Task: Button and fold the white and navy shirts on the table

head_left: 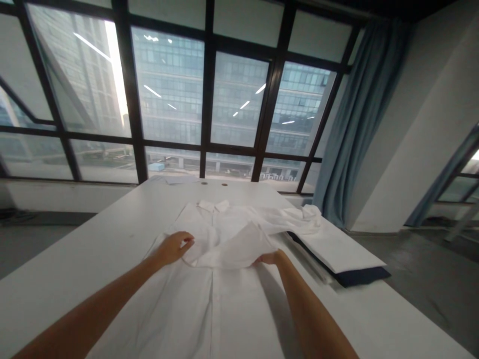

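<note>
Stretching in from the lower left over a white table [93,254], a person's bare left forearm slants up and across to the left hand [177,248], which rests palm down at the side of a white shirt [234,289]. Its fingers curl toward the thumb with a narrow gap between; whether any cloth is pinched there cannot be told. The shirt lies front up along the middle of the table, its collar [221,206] pointing toward tall, dark-framed windows [170,89] and its front opening running toward the wearer of the camera. One sleeve [239,249] crosses the chest, its wide end slightly lifted. At that end's lower edge, the right hand [268,257] grips the fabric, wrist bent inward and fingers pointing left, the forearm rising steeply from the lower right. Beyond, the other sleeve [288,218] stretches right in loose creases, its end near a flat white sheet [340,249] over a navy layer [362,276] at the table's edge. Farther right, a blue-grey curtain [359,124] hangs beside a pale pillar [400,134].
</note>
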The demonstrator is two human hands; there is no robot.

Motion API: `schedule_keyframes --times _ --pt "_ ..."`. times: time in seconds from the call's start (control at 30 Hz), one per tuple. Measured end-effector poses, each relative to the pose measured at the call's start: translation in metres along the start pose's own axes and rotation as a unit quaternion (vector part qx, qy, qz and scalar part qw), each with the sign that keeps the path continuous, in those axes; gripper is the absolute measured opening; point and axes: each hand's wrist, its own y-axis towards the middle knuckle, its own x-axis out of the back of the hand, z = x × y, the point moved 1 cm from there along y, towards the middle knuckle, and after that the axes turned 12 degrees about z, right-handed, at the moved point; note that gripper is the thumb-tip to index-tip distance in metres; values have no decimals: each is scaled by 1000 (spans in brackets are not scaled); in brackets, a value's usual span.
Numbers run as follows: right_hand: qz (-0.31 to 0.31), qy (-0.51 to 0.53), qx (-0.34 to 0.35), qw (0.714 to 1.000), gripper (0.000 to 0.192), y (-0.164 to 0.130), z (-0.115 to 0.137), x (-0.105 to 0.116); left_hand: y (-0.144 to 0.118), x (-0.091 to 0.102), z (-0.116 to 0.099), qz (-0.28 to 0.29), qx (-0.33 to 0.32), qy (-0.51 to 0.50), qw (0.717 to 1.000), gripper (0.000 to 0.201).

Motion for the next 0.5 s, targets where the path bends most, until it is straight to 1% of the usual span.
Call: schedule_keyframes --times 0.03,0.1,0.13,0.17,0.23,0.3,0.37,0.4,0.43,0.5 --pt "61 30 27 997 29 -6 0 3 2 2 11 4 9 34 999 38" --pt "177 100 68 977 44 -17 3 6 2 0 30 41 25 86 995 44" --pt "206 114 67 970 51 -21 6 5 1 -2 37 62 33 99 993 47" --pt "215 109 52 969 57 -25 9 3 0 -4 43 77 41 105 991 48" --pt "188 54 -9 981 68 -32 16 -6 -4 -9 49 80 49 106 990 51" --pt "126 -34 -77 988 77 -40 24 -16 -7 -11 49 69 54 108 990 52" --pt "83 -93 -115 986 77 -50 30 -24 -8 -11 48 66 54 113 990 52" --pt "77 -99 -118 985 71 -56 32 -25 -8 -10 47 67 57 116 989 51" --pt "80 -82 -114 987 62 -62 32 -26 -6 -9 46 70 60 121 988 50" --pt "100 12 -91 991 50 -75 29 -25 0 -5 44 79 71 131 986 46"
